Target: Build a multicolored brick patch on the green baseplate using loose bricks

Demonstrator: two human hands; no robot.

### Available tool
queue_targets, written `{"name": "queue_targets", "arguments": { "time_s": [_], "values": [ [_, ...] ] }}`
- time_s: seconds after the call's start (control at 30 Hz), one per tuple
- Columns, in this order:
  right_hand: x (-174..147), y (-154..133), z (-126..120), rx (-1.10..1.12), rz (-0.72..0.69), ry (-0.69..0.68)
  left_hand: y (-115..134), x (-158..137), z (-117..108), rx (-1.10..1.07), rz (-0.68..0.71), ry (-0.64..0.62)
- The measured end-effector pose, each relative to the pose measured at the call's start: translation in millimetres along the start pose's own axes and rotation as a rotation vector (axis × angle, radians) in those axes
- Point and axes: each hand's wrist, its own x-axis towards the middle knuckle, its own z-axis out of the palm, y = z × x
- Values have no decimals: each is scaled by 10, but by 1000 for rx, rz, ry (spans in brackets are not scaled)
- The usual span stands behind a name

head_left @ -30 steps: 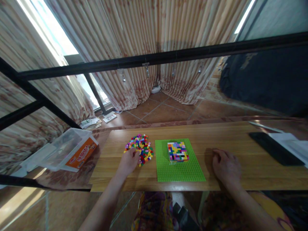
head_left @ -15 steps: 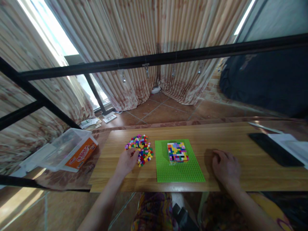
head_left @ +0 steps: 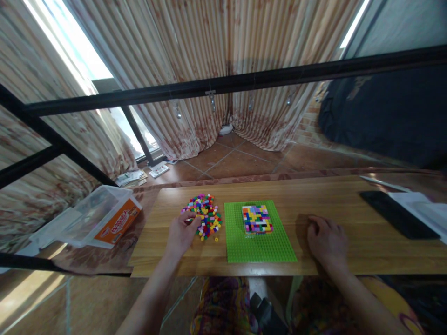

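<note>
My left hand (head_left: 182, 232) is at the near left side of a pile of small coloured toy bricks (head_left: 208, 215). Its thumb and index finger are bent together in a pinch at the pile's edge, and whatever lies between the tips is too small to make out. One yellow brick (head_left: 216, 239) lies just in front of the pile. To the right, a green baseplate (head_left: 240, 249) carries a block of multicoloured bricks (head_left: 257, 219) fitted tightly together. My right hand (head_left: 328, 242) rests on the wooden table right of the baseplate, fingers curled in, holding nothing visible.
A dark flat object (head_left: 396, 214) and white papers (head_left: 415, 207) lie at the table's right end. Left of the table stands a clear plastic box (head_left: 101, 218) with an orange label. A black metal bar (head_left: 230, 84) crosses in front of the curtains.
My left hand has drawn slightly back and left at the pile. A yellow brick now lies apart at the pile's near edge. My right hand stays put.
</note>
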Motion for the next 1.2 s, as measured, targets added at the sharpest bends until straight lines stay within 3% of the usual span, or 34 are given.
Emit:
{"name": "queue_targets", "arguments": {
  "time_s": [0.27, 0.5, 0.83, 1.0, 1.2],
  "values": [
    [5, 24, 17, 18, -14, 8, 203, -290, 130, -534, -192, -5],
    [5, 38, 38, 36, -20, 22, 258, -426, 146, -771, -317, 3],
    [3, 62, 61, 26, -25, 19, 227, -450, 177, -808, -263, 21],
    [9, 55, 43, 22, -20, 6, 200, -484, 155, -832, -308, 38],
    [11, 49, 35, 15, -16, 4, 204, -553, 116, -843, -366, -53]
  ]
}}
